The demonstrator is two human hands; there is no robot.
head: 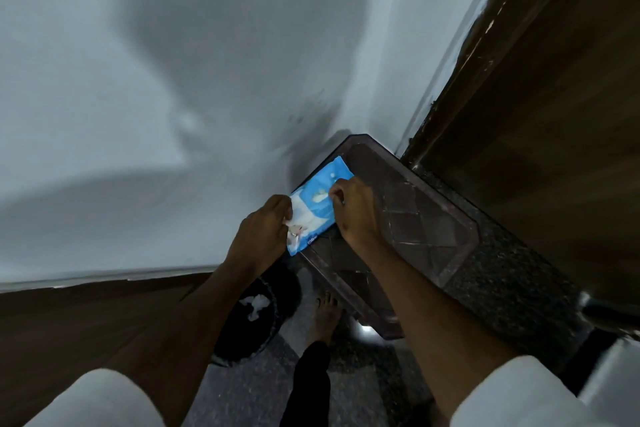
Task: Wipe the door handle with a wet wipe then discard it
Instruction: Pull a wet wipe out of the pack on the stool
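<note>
A blue and white wet-wipe pack [317,206] lies on the left end of a dark brown plastic stool top [426,218], against the white wall. My left hand [263,229] grips the pack's near end. My right hand [353,208] pinches the pack's top surface near its middle, fingers curled onto it. A dark door handle [609,314] juts in at the right edge, below the brown wooden door [554,114]. No loose wipe is visible in either hand.
A black mesh bin [252,315] with crumpled white tissue inside stands on the speckled floor below the stool. My bare foot [325,319] is beside it. White wall [138,80] fills the left; a dark granite ledge [502,274] runs along the door.
</note>
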